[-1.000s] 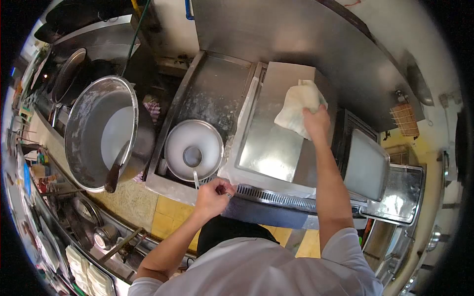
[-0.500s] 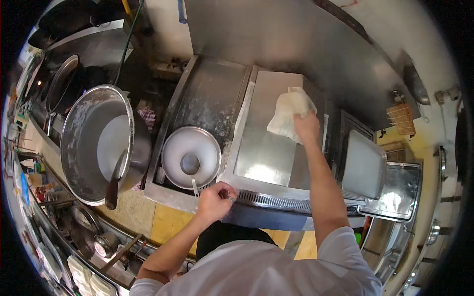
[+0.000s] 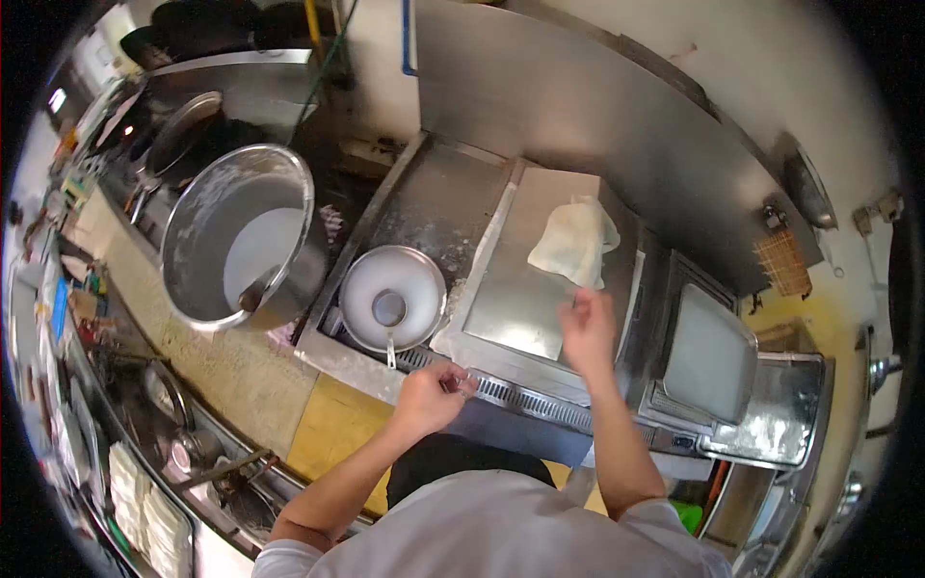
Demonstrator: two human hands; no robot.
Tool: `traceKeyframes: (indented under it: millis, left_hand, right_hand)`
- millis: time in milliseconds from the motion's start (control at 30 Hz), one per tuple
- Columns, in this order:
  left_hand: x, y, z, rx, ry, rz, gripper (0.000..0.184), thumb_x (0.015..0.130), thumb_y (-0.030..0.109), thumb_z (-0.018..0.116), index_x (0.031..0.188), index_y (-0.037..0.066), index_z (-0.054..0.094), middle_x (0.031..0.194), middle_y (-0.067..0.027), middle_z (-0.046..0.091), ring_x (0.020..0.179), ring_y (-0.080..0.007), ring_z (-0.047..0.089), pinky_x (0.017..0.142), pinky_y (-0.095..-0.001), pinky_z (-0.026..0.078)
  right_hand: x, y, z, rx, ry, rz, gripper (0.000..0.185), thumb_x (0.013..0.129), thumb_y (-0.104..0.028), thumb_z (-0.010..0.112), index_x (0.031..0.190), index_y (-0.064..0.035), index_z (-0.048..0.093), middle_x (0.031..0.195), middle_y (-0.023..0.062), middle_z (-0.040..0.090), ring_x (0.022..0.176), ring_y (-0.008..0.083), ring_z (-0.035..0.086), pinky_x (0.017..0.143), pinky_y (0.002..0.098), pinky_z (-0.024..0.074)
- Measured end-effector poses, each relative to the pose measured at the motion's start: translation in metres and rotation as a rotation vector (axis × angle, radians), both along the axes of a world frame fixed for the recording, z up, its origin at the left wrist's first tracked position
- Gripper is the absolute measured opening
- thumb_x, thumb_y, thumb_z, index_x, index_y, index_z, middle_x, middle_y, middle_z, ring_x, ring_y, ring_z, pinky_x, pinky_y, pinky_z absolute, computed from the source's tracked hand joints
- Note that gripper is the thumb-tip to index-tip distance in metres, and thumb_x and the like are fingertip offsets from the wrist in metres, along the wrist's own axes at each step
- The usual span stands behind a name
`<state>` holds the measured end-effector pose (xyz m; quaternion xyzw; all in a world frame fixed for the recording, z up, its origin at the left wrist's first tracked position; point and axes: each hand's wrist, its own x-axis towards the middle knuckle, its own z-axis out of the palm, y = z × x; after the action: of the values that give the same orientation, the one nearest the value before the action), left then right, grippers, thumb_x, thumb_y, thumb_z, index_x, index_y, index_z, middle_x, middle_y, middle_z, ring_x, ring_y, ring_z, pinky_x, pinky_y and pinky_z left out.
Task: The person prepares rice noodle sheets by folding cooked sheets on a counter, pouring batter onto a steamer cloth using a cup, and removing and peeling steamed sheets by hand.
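A pale, crumpled cloth (image 3: 570, 241) lies on the sloping steel cover (image 3: 515, 303). My right hand (image 3: 588, 332) is just below the cloth's lower edge, blurred, with its fingers loosely bent and apart and nothing visible in them. Over the front ledge, my left hand (image 3: 431, 397) is closed, thumb and fingers curled together; whether something small is between them is hidden. To its upper left stands a round steel bowl of white liquid (image 3: 364, 299). A ladle (image 3: 389, 308) rests in that bowl, its handle over the rim close to my left hand.
At left stands a large steel pot (image 3: 193, 250) holding white liquid and a dark-handled tool (image 3: 258, 289). A pale rectangular tray (image 3: 708, 352) and a shiny metal tray (image 3: 771, 409) are at right. A slotted vent (image 3: 525, 400) runs along the front; a wicker basket (image 3: 782, 265) hangs on the wall.
My right hand has let go of the cloth and moved down toward me; the cloth stays on the cover. The view has shifted, while my left hand stays near the front ledge.
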<state>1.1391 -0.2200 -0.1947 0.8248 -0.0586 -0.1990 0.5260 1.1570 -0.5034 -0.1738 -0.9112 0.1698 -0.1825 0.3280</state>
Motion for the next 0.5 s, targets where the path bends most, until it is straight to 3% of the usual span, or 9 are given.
traceKeyframes:
  millis: [67,167,267,367,500]
  left_hand:
    - [-0.024,-0.001,0.012,0.024,-0.004,0.057,0.019,0.090,0.019,0.077,0.094,0.001,0.072,0.072,-0.0058,0.069,0.064,-0.0105,0.059,0.061,-0.0305,0.049]
    - [-0.072,-0.005,0.023,0.059,0.047,0.161,0.027,0.088,0.029,0.079,0.098,0.004,0.074,0.077,-0.0126,0.072,0.069,-0.0229,0.069,0.067,-0.0366,0.056]
    - [-0.132,-0.011,0.018,0.080,0.011,0.324,0.022,0.091,0.022,0.077,0.099,0.002,0.074,0.074,-0.0072,0.070,0.066,-0.0122,0.060,0.064,-0.0322,0.052]
    - [-0.196,-0.008,0.011,0.088,0.024,0.477,0.025,0.091,0.026,0.077,0.099,0.003,0.074,0.077,-0.0094,0.072,0.069,-0.0141,0.064,0.068,-0.0341,0.054]
    - [-0.280,-0.001,0.001,0.144,0.065,0.651,0.027,0.091,0.028,0.077,0.099,0.003,0.075,0.077,-0.0096,0.072,0.068,-0.0162,0.066,0.066,-0.0348,0.054]
  right_hand:
    - [-0.044,0.027,-0.014,0.162,0.015,0.194,0.033,0.086,-0.012,0.076,0.115,-0.0016,0.064,0.104,0.0132,0.063,0.085,0.0220,0.063,0.072,0.0351,0.0541]
    - [-0.099,0.067,-0.009,0.324,0.110,0.486,0.034,0.085,-0.007,0.077,0.115,-0.0005,0.064,0.102,0.0119,0.063,0.086,0.0205,0.065,0.072,0.0318,0.0553]
    - [-0.134,0.085,-0.014,0.329,0.128,0.737,0.033,0.085,-0.007,0.076,0.115,0.0001,0.064,0.103,0.0143,0.064,0.086,0.0243,0.066,0.070,0.0330,0.0561]
    - [-0.166,0.093,-0.019,0.280,0.175,0.954,0.032,0.085,-0.011,0.076,0.112,0.0005,0.064,0.104,0.0181,0.064,0.090,0.0339,0.067,0.077,0.0431,0.0548]
    - [-0.209,0.106,-0.015,0.259,0.309,1.190,0.033,0.086,-0.013,0.075,0.113,0.0012,0.064,0.108,0.0203,0.064,0.094,0.0358,0.066,0.082,0.0445,0.0539]
